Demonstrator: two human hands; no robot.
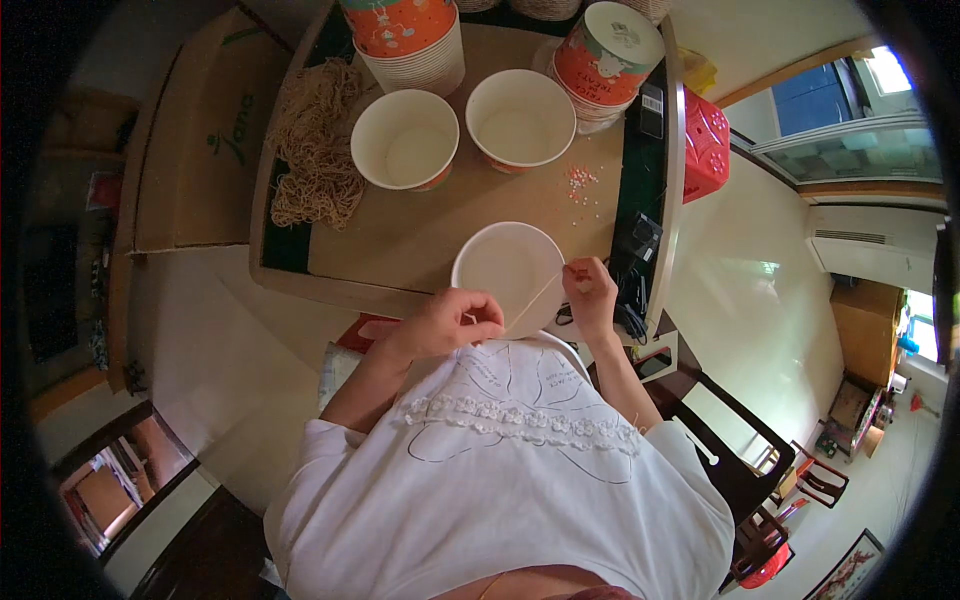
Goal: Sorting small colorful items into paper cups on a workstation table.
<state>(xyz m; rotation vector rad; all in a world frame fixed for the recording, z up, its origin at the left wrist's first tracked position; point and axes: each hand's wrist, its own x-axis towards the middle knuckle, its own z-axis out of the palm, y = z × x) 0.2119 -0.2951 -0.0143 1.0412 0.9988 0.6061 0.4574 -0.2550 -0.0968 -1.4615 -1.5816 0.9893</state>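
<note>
A pale tan string is stretched at a slant between my two hands, across the mouth of a white paper tub. My left hand pinches its lower end near the tub's front rim. At the tub's right rim, my right hand pinches the upper end between thumb and fingertips. The tub is close to my body at the table's near edge, its opening facing me. Beyond it stand two more open paper tubs, white inside with orange outsides. The part of the string inside my fingers is hidden.
A heap of tangled tan strings lies on the table's left side. Stacked orange tubs and an upturned stack stand farther back. Small pink and white beads are scattered right of centre, near black cables. A cardboard box is at left.
</note>
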